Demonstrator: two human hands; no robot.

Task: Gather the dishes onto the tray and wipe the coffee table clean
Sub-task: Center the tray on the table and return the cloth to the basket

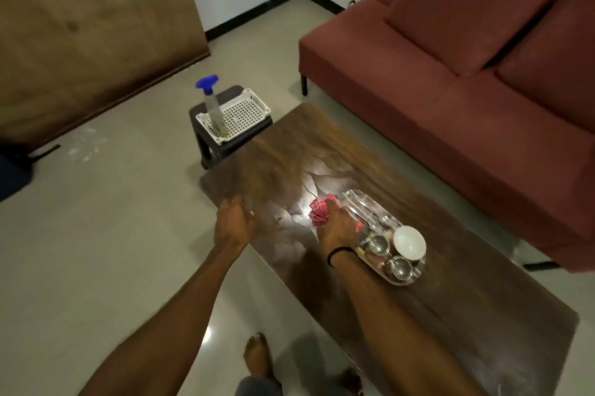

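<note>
On the desk (pixel 418 315), right hand (pixel 338 228) grips red cloth (pixel 320 210) just beside steel tray (pixel 404 282); left hand (pixel 233 225) rests at desk edge, fingers blurred, can't tell grip.

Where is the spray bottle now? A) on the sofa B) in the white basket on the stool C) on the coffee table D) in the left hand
B: the spray bottle stands in the white basket on the dark stool, just past the far end of the coffee table.
</note>
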